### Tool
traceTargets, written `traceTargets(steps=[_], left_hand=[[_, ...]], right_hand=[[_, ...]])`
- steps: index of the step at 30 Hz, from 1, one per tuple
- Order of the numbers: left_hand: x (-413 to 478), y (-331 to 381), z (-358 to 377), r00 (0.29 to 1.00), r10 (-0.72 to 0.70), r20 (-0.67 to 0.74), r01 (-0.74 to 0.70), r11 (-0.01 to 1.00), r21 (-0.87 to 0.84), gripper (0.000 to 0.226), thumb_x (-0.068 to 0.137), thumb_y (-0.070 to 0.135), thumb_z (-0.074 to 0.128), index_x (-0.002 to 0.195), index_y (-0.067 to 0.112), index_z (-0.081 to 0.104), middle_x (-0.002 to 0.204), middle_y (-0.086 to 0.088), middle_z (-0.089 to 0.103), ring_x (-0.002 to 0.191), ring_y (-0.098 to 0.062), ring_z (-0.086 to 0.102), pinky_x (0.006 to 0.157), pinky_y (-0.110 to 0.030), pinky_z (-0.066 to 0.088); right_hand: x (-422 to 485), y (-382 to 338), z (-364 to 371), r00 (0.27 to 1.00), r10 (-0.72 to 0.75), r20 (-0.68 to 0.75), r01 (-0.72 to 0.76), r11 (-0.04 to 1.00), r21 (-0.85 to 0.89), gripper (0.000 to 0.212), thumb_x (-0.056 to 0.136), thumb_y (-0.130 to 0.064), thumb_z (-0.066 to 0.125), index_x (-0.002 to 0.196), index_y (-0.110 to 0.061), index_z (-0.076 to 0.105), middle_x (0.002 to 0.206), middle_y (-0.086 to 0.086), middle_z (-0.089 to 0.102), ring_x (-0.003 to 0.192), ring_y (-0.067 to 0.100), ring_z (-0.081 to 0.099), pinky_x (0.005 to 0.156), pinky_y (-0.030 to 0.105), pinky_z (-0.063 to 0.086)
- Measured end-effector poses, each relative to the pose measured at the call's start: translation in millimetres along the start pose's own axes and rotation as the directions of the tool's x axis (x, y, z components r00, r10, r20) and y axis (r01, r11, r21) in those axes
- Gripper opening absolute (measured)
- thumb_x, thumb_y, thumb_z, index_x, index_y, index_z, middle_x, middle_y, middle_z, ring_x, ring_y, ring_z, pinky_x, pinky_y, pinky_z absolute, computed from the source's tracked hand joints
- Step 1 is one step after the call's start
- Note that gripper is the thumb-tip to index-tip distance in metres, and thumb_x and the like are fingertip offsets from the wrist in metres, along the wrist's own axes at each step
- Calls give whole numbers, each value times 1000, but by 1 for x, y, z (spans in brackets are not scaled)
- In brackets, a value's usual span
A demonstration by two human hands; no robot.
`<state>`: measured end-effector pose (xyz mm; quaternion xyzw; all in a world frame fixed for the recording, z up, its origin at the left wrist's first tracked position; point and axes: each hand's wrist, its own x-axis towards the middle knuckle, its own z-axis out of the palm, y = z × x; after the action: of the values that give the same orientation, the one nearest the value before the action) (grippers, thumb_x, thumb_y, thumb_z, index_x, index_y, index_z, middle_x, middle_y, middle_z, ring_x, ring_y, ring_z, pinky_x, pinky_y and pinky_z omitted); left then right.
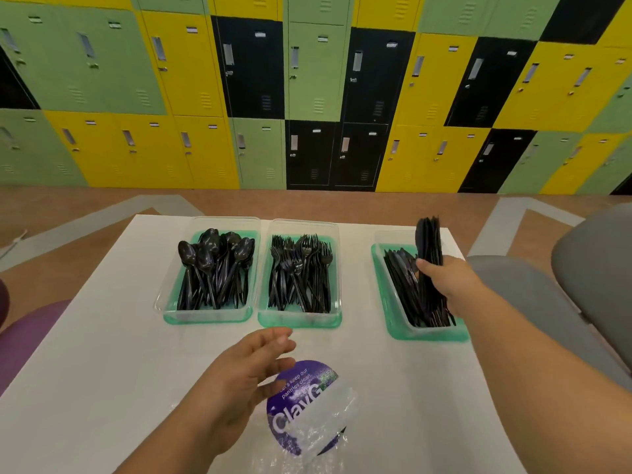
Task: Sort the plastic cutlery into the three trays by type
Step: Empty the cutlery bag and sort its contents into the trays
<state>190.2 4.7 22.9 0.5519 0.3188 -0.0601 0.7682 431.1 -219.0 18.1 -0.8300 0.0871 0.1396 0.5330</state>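
Three clear trays with green bases stand in a row on the white table (102, 354). The left tray (205, 314) holds black plastic spoons (215, 265). In the middle tray (299, 319) lie black forks (299, 271). The right tray (393, 313) holds black knives (398, 271). My right hand (448, 278) grips a bundle of black knives (429, 241), held upright over the right tray with its lower end down in the tray. My left hand (239, 381) hovers open above the table in front of the middle tray, holding nothing.
A round purple sticker (290, 405) and a crumpled clear plastic bag (325, 419) lie near the table's front, just right of my left hand. A grey chair (564, 285) stands to the right, a purple seat (30, 333) to the left. Coloured lockers (307, 90) line the far wall.
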Motion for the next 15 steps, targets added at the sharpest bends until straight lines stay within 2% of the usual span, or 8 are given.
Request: traceTargets(steps=[2, 6, 9, 11, 15], left_hand=[[2, -1, -6, 1000, -3, -26, 3, 1000, -5, 21, 87, 22, 61, 107, 17, 67, 111, -6, 68, 103, -25, 62, 91, -41, 49], [6, -2, -13, 998, -5, -60, 6, 1000, 17, 20, 87, 22, 62, 106, 18, 67, 109, -5, 70, 105, -26, 62, 95, -43, 48], [8, -5, -15, 997, -4, -80, 7, 999, 41, 20, 85, 24, 64, 105, 19, 68, 108, -5, 70, 106, -27, 62, 96, -45, 47], [9, -7, -17, 996, -7, -84, 11, 999, 47, 21, 86, 25, 63, 105, 19, 67, 109, -5, 69, 106, -28, 61, 96, -45, 47], [9, -13, -20, 995, -31, -97, 35, 999, 40, 21, 87, 24, 61, 106, 17, 67, 108, -8, 69, 106, -30, 61, 95, -45, 47]], right_hand=[[11, 6, 9, 1000, 17, 9, -16, 995, -96, 34, 93, -25, 59, 115, 1, 58, 103, 18, 63, 98, 37, 60, 87, 44, 50], [26, 17, 29, 996, 82, 18, -76, 971, -225, 48, 91, -30, 61, 126, 2, 51, 117, 21, 60, 102, 38, 58, 89, 45, 51], [33, 26, 35, 997, 77, -29, -82, 933, -349, 48, 94, -28, 57, 128, 5, 48, 119, 24, 58, 99, 37, 56, 78, 36, 48], [37, 29, 34, 996, 24, -88, -62, 885, -462, 43, 94, -28, 57, 122, 4, 54, 114, 23, 61, 99, 38, 58, 77, 36, 48], [44, 31, 23, 981, -62, -185, -48, 844, -535, 34, 92, -28, 59, 102, 5, 64, 88, 19, 63, 78, 32, 57, 68, 32, 46]])
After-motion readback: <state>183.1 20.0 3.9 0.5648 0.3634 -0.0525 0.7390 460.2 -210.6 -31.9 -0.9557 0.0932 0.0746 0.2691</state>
